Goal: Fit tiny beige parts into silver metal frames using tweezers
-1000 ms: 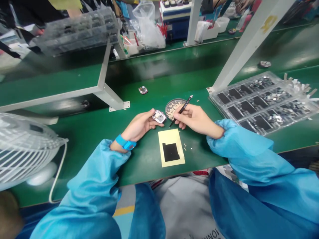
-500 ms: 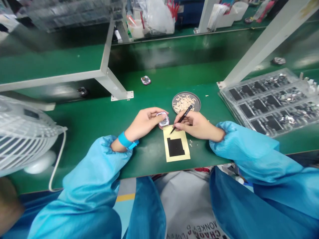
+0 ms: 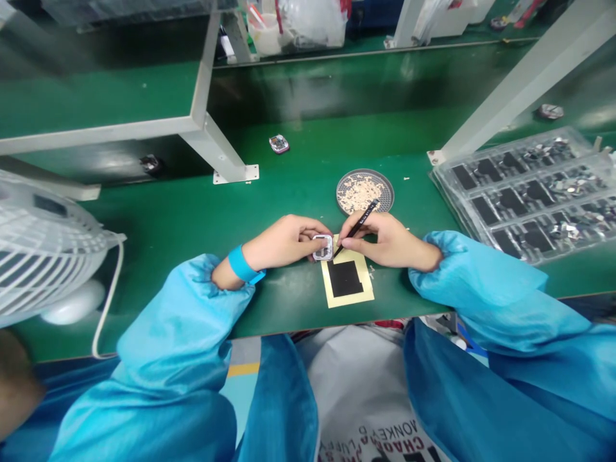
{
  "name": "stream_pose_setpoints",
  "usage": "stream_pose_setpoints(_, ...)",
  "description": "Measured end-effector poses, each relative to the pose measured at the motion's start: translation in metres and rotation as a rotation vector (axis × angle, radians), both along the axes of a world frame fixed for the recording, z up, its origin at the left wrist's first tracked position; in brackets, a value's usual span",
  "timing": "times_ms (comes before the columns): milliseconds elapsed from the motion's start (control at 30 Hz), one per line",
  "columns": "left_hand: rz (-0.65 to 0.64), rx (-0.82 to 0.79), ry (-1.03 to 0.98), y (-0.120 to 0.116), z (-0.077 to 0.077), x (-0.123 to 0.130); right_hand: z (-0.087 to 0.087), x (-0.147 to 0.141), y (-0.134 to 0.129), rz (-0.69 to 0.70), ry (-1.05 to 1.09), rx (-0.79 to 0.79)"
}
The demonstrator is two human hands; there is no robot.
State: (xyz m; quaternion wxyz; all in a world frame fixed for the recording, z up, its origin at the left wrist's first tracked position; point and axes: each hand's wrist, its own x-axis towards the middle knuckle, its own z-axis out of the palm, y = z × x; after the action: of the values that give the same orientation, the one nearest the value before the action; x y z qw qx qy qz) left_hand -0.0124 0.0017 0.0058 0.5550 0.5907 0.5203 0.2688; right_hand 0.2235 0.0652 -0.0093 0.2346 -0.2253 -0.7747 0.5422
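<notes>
A green tabletop (image 3: pixel 173 237) spans the frame, a white fan (image 3: pixel 48 250) at its left edge and a clear compartment tray (image 3: pixel 534 199) at right; the left hand (image 3: pixel 283 242) pinches a small device (image 3: pixel 323 248) at centre, the right hand's (image 3: pixel 380 239) fingers pinch a black pen-like tool (image 3: pixel 359 224), perhaps tweezers, over yellow paper (image 3: pixel 350 300)

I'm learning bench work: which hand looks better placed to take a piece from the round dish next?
Probably the right hand: it is beside the round dish and holds the slim black tool, while the left hand, farther off, holds the small device.
</notes>
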Motion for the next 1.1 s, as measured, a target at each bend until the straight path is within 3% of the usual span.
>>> stream_pose_setpoints(233, 0.012, 0.030, 0.058, -0.001, -0.001, 0.001, 0.000, 0.001, 0.000, 0.014, -0.003, -0.032)
stream_pose_setpoints(400, 0.001, 0.056, 0.108, -0.002, -0.001, 0.001, 0.011, 0.002, 0.000, -0.015, 0.063, -0.119)
stream_pose_setpoints(467, 0.000, 0.031, 0.111, -0.002, 0.000, 0.002, 0.014, 0.004, 0.000, -0.078, 0.128, -0.032)
stream_pose_setpoints(533, 0.007, 0.004, 0.113, -0.003, 0.001, 0.003, 0.015, 0.006, 0.001, -0.130, 0.191, 0.150)
stream_pose_setpoints(667, 0.035, -0.023, 0.092, -0.003, 0.003, 0.005, 0.014, 0.007, -0.001, -0.100, 0.216, 0.391)
stream_pose_setpoints(1100, 0.054, -0.036, 0.073, -0.003, 0.001, 0.006, 0.011, 0.007, -0.002, -0.054, 0.168, 0.466)
